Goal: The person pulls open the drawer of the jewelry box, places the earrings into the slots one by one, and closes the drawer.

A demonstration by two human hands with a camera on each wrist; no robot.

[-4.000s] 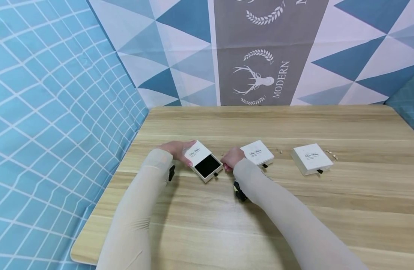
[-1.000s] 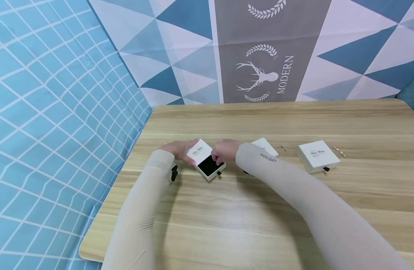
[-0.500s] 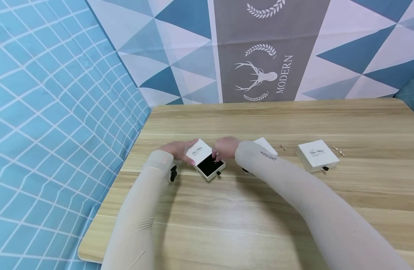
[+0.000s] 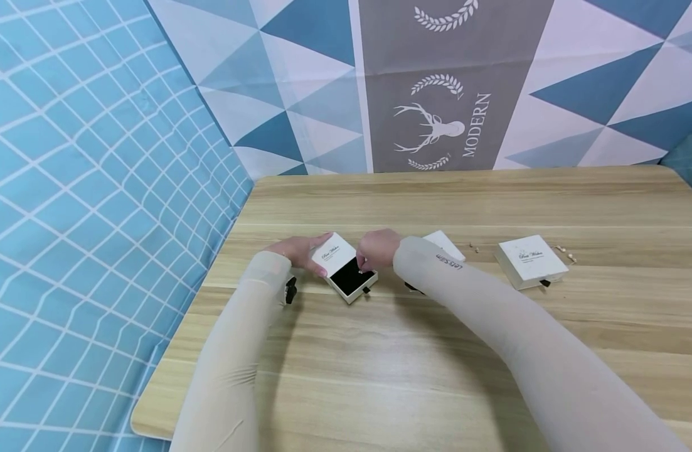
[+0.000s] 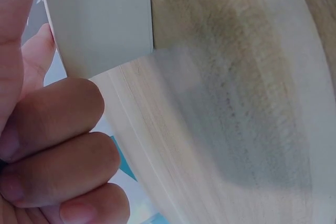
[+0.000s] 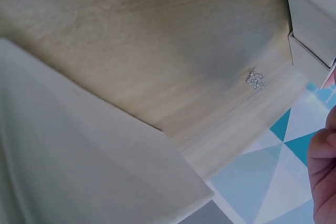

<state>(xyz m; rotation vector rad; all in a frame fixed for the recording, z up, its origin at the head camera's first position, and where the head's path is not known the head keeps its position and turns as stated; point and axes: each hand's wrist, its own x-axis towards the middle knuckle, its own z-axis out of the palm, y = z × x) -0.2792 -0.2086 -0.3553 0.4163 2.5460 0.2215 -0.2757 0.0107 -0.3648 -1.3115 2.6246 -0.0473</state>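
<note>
My left hand [image 4: 297, 249] grips a white drawer-style jewellery box [image 4: 333, 248], its thumb and a finger on opposite sides of the sleeve. The drawer [image 4: 346, 276] is pulled partway out and shows a black lining. Over that drawer, my right hand [image 4: 377, 247] pinches a small silvery earring [image 4: 361, 272] at its fingertips, close to the lining. In the left wrist view the box [image 5: 100, 24] sits beside my curled fingers [image 5: 58, 124]. A sparkling silver earring [image 6: 256, 81] lies on the table in the right wrist view, between two boxes.
A second white box [image 4: 446, 242] stands partly hidden behind my right sleeve. Further right is a third box [image 4: 531, 257] with a black tab. Small earrings [image 4: 474, 248] lie between these two, and more earrings [image 4: 566, 253] sit beyond the third box. A patterned cloth wall rises behind the table.
Since four seconds ago, my right hand has moved up and left from the table beside the box to over the drawer. Lately the earring has been lowered toward the lining. My left hand keeps its hold.
</note>
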